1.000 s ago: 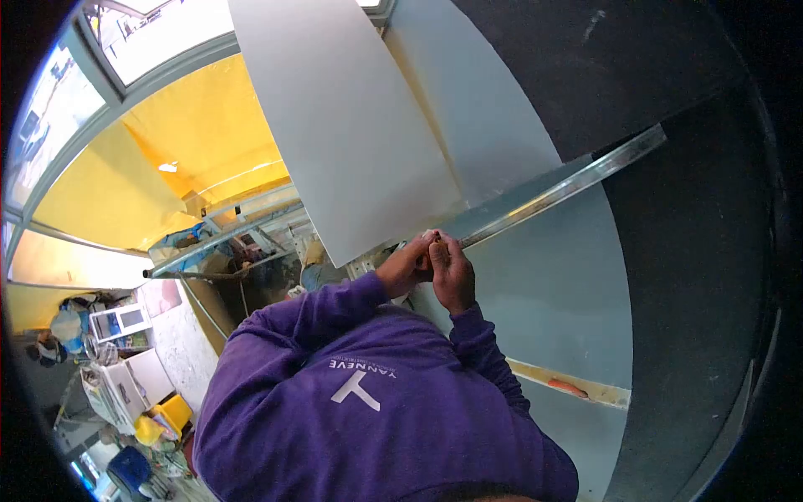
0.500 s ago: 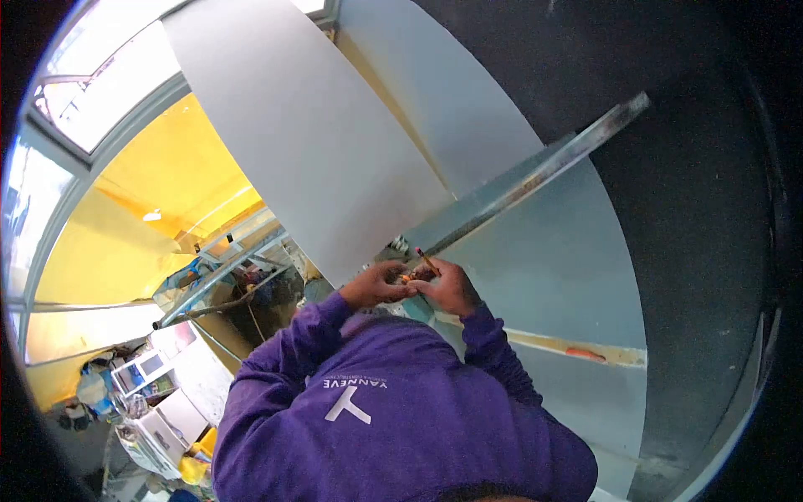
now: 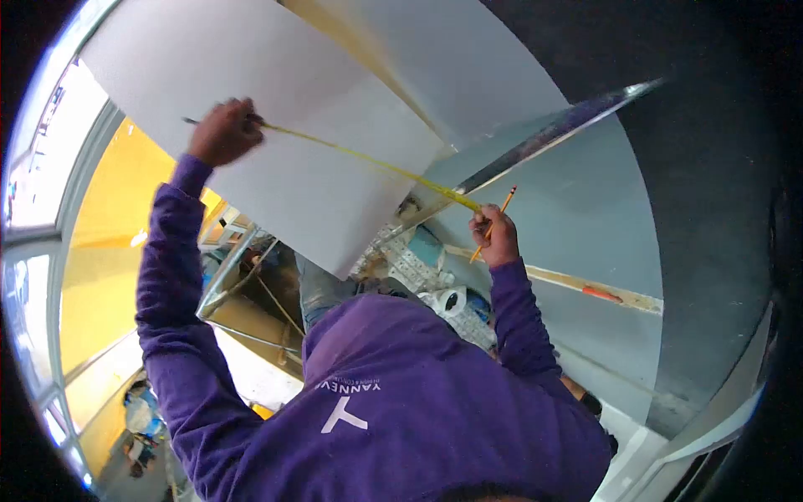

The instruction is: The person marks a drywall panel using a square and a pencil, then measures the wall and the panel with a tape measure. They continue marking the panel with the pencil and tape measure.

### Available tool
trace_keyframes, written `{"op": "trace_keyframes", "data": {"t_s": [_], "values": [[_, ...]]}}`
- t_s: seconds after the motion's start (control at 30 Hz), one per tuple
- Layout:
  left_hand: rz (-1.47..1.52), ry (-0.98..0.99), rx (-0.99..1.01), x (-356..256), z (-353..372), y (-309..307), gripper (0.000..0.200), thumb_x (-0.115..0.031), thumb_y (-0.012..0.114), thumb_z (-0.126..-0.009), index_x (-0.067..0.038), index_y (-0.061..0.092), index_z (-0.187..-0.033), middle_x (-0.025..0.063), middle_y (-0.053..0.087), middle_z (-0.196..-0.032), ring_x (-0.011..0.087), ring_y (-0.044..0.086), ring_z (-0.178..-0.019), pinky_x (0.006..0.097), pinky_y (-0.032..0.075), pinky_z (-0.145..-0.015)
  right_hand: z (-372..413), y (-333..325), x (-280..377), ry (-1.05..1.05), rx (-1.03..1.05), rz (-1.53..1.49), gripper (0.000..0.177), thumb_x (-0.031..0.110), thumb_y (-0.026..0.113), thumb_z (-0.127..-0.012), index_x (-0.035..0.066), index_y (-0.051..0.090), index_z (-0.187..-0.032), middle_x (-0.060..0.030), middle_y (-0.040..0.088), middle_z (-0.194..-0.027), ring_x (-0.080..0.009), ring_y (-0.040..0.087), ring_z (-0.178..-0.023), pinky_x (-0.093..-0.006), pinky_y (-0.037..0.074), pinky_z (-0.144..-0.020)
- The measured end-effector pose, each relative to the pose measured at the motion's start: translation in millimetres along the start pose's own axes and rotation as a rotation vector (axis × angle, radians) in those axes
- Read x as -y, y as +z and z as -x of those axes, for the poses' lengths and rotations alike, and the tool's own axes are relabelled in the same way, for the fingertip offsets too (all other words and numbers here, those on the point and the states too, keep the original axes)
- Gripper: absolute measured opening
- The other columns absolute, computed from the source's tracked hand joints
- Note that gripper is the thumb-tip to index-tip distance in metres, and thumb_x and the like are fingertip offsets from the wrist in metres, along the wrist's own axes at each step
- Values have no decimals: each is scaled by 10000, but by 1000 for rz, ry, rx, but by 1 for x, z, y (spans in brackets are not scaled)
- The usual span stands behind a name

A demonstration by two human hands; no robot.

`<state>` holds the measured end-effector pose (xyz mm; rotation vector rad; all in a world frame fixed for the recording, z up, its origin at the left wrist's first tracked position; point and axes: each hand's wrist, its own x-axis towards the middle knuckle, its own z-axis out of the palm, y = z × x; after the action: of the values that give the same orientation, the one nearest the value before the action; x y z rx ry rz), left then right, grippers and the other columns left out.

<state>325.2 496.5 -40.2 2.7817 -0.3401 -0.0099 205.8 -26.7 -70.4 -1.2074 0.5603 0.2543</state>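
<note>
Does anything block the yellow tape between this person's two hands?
Nothing visible does: the yellow tape runs unbroken from the left hand to the right hand, passing in front of the pale panel.

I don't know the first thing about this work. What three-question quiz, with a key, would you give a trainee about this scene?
1. True or false: the yellow tape stretches between the left hand and the right hand.

2. Where is the pencil?
A) On the floor
B) In the right hand
C) In the left hand

3. Fill in the colour: the sweatshirt is ____.

Key: 1 true; 2 B; 3 purple
</note>
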Motion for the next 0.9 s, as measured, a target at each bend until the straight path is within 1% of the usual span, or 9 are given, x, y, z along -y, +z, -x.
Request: {"op": "trace_keyframes", "data": {"t_s": [0.17, 0.2, 0.27, 0.37, 0.4, 0.63, 0.7, 0.8, 0.9], "values": [[-343, 58, -95, 121, -107, -78, 296, -347, 691, -872, -66, 600, -891, 125, 654, -885, 282, 632, -809, 412, 543, -701, -82, -11, -67, 164, -188, -178, 200, 261, 627, -908, 73, 561, -901, -49, 588, -752, -102, 519, -564, -217, 311, -399], [-332, 75, -89, 139, -126, -88, 268, -319, 690, -880, -68, 597, -896, 117, 657, -887, 251, 631, -806, 398, 547, -694, -84, 22, -68, 114, -336, -167, 218, 286, 634, -911, 77, 577, -890, -38, 596, -747, -97, 534, -573, -222, 313, -404], [-382, 115, 4, 163, -170, -98, 200, -235, 673, -893, -57, 580, -902, 90, 653, -865, 211, 623, -824, 360, 546, -719, -100, 53, -78, 38, -374, -89, 220, 307, 646, -897, 93, 596, -904, -9, 602, -741, -106, 573, -601, -237, 320, -416], [-556, 493, 125, 198, -234, -83, 157, -205, 619, -915, -54, 583, -941, 84, 639, -891, 260, 611, -884, 369, 522, -773, -130, 61, -95, -38, -472, 75, 228, 309, 645, -901, 88, 613, -947, 12, 619, -748, -106, 606, -622, -259, 370, -459], [-351, 455, 106, 202, -249, -73, 152, -199, 545, -941, -65, 600, -985, 98, 612, -930, 313, 588, -940, 401, 489, -822, -141, 62, -103, -61, -523, 110, 233, 304, 647, -904, 80, 612, -954, 9, 623, -754, -106, 607, -621, -265, 383, -466], [-415, 276, 410, 163, -312, -67, 234, -273, 521, -950, -73, 629, -1006, 165, 625, -999, 360, 606, -959, 479, 472, -828, -181, 65, -130, -349, -763, 57, 318, 315, 682, -902, 2, 637, -940, -28, 609, -723, -135, 578, -617, -295, 467, -550], [-402, 289, 358, 159, -317, -64, 252, -276, 504, -960, -63, 636, -991, 182, 641, -985, 375, 618, -942, 494, 477, -810, -184, 76, -122, -342, -798, 43, 336, 331, 675, -905, 0, 640, -951, -23, 607, -719, -140, 579, -631, -303, 476, -575], [-369, 284, 397, 164, -338, -60, 260, -284, 496, -960, -72, 646, -981, 191, 655, -925, 384, 623, -915, 502, 481, -797, -194, 71, -130, -340, -873, 174, 358, 359, 681, -894, 2, 654, -915, -11, 598, -708, -143, 574, -648, -320, 465, -597], [-428, 378, 326, 188, -349, -56, 264, -292, 496, -956, -81, 651, -989, 187, 657, -920, 381, 625, -914, 505, 483, -795, -205, 52, -140, -388, -903, 722, 376, 391, 667, -888, 16, 652, -872, -61, 606, -711, -206, 570, -651, -371, 459, -628]]}}
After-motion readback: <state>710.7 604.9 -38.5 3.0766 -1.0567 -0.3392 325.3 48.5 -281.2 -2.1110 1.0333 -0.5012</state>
